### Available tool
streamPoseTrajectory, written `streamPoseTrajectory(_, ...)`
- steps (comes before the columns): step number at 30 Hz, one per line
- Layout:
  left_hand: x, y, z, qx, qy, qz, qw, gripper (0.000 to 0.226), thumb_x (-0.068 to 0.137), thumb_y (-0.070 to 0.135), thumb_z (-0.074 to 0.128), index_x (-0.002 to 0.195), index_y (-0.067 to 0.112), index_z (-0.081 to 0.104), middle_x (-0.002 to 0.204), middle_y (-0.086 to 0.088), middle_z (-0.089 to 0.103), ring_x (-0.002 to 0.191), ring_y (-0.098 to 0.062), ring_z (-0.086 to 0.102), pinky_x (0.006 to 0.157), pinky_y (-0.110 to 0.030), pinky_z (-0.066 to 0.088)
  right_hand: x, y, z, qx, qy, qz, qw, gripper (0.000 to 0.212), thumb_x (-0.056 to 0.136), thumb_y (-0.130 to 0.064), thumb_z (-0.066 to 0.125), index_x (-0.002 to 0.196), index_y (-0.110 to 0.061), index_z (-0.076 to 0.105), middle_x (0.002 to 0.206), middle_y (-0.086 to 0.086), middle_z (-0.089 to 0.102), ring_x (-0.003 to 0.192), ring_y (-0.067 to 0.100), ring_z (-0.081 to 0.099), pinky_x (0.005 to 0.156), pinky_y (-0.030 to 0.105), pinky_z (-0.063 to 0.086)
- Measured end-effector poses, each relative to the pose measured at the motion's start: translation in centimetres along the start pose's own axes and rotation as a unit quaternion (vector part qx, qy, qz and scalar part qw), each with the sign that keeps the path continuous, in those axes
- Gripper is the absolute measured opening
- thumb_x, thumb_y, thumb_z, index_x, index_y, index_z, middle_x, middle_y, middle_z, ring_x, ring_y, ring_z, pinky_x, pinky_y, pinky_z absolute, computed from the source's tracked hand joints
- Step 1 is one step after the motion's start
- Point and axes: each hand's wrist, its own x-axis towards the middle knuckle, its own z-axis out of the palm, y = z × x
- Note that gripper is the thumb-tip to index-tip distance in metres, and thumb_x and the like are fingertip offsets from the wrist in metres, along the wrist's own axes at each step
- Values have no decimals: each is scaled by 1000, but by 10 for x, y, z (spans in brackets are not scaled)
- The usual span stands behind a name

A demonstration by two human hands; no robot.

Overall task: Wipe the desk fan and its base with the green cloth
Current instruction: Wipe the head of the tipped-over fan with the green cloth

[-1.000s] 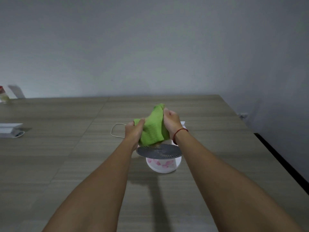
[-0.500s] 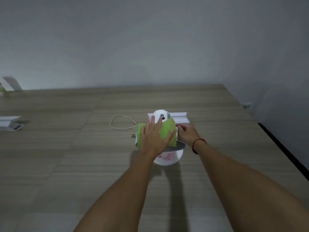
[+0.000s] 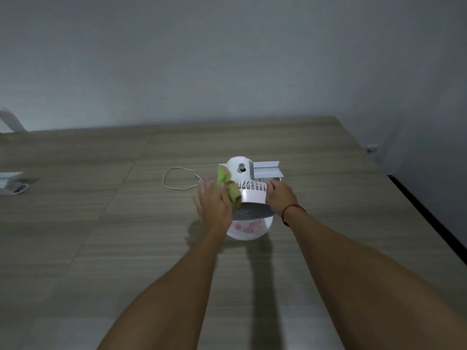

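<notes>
Desk (image 3: 101, 248) open around fan (image 3: 249, 195); left hand (image 3: 214, 205) presses green cloth (image 3: 228, 186)

The fan (image 3: 249, 195) sits mid tabletop (image 3: 101, 223), cloth (image 3: 228, 189) pressed on its 9 o'clock side by the left hand (image 3: 214, 205), right hand (image 3: 280, 197) at 3 o'clock. Cord (image 3: 177, 179) loops off toward 10 o'clock, and a box (image 3: 10, 181) sits way out at 9.

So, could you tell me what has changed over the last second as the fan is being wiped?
The green cloth went from both hands above the fan to the left hand, which slid it to the fan's left side. The right hand let go and steadies the fan. The cord stayed put.
</notes>
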Motion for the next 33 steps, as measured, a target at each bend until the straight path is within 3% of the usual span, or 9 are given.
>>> streamPoseTrajectory(4, -20, 19, 16, 127, 7, 250, 960, 49, 99, 34, 28, 145, 18, 38, 157, -8, 29, 147, -26, 25, 120, -44, 15, 2, -5, -4, -13, -25, 16, 999, 31, 94, -22, 41, 113, -6, 60, 120, 21, 63, 108, 38, 59, 89, 38, 47)
streamPoseTrajectory(7, -13, 13, 15, 118, 19, 224, 967, 52, 97, 36, 28, 145, 17, 39, 155, -6, 35, 145, -25, 31, 118, -43, 24, 4, -8, -3, -34, -24, -1, 999, 31, 95, -20, 40, 112, -4, 60, 120, 23, 63, 108, 39, 59, 86, 37, 47)
streamPoseTrajectory(11, 5, -14, 9, -55, 49, 68, 995, 54, 98, 31, 23, 142, 4, 39, 150, -17, 40, 143, -30, 32, 120, -38, 21, 10, -2, 3, -40, 1, -18, 999, 36, 99, -27, 33, 105, -5, 60, 114, 22, 64, 102, 38, 59, 77, 33, 42)
streamPoseTrajectory(14, 24, -41, 4, -200, -15, -197, 960, 55, 100, 36, 19, 131, 3, 51, 134, -25, 54, 124, -39, 50, 110, -46, 37, 16, 7, 4, -16, 2, -16, 1000, 38, 98, -30, 32, 109, -10, 63, 115, 19, 64, 104, 37, 59, 86, 38, 47)
streamPoseTrajectory(16, 24, -42, 2, -193, -55, -246, 948, 59, 100, 40, 16, 123, 3, 56, 126, -23, 59, 115, -39, 56, 104, -48, 43, 17, 11, 5, 2, 13, -12, 1000, 39, 98, -30, 32, 112, -12, 64, 116, 16, 65, 105, 34, 59, 87, 38, 47)
streamPoseTrajectory(19, 21, -28, 3, -151, -1, -173, 973, 55, 101, 37, 18, 123, 1, 54, 124, -23, 59, 114, -39, 55, 100, -46, 44, 14, 12, 7, 10, 27, -2, 1000, 39, 99, -28, 32, 111, -11, 65, 115, 16, 65, 105, 33, 58, 83, 34, 43)
streamPoseTrajectory(23, 7, -8, 6, -39, 24, 78, 996, 59, 96, 43, 19, 135, 6, 44, 133, -19, 54, 124, -36, 48, 109, -50, 36, 13, 4, 5, 2, 9, 6, 1000, 38, 98, -26, 34, 111, -9, 65, 117, 18, 65, 107, 35, 58, 87, 35, 44)
streamPoseTrajectory(27, 6, 4, 1, 117, -51, 289, 949, 56, 99, 38, 22, 150, 15, 24, 159, -4, 24, 149, -22, 16, 123, -39, 10, 17, -5, 0, -16, -26, -6, 1000, 31, 96, -21, 39, 106, -2, 63, 116, 23, 65, 107, 38, 59, 86, 37, 47)
streamPoseTrajectory(33, 29, -15, 10, -64, -20, 72, 995, 60, 96, 36, 20, 148, 6, 27, 158, -13, 26, 148, -25, 19, 123, -37, 13, 22, -3, 1, -7, -22, -2, 1000, 33, 96, -22, 36, 105, -6, 62, 113, 20, 66, 104, 36, 59, 88, 38, 48)
